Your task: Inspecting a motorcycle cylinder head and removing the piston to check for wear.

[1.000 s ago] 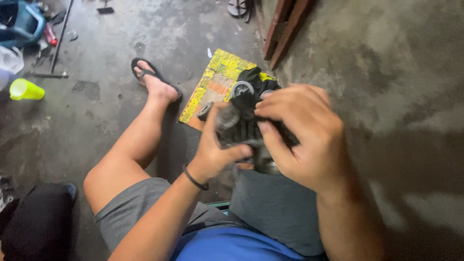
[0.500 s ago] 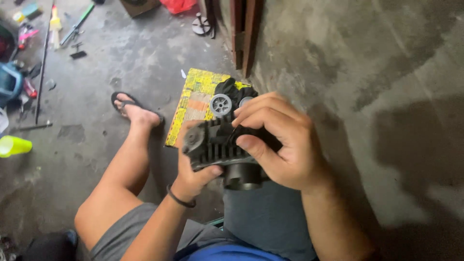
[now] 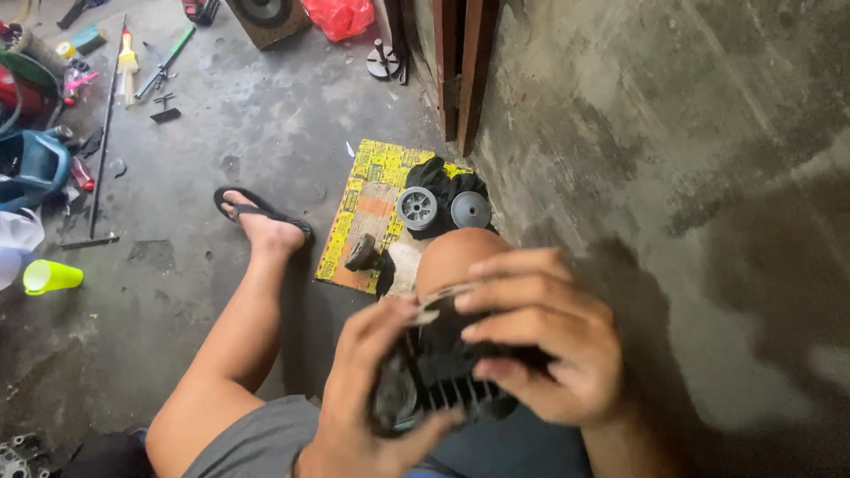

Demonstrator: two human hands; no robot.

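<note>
head view: both hands grip a black finned engine part [image 3: 443,381] over the lap; left hand [image 3: 376,398] cups it from below-left, right hand [image 3: 540,354] fingers curl over its top, equally near. part's long axis runs left-right, w/ yellow cardboard [image 3: 367,212] beyond on the floor

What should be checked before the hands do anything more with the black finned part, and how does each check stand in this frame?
1. Left hand grips the black finned part from below: ok.
2. Right hand covers its top: ok.
3. Part sharp enough to inspect: not ok, blurred.
4. Two grey round parts resting on the black cloth over the yellow cardboard: ok.
5. Sandalled foot apart from the cardboard: ok.
6. Loose pieces in the held part: cannot tell.
</note>
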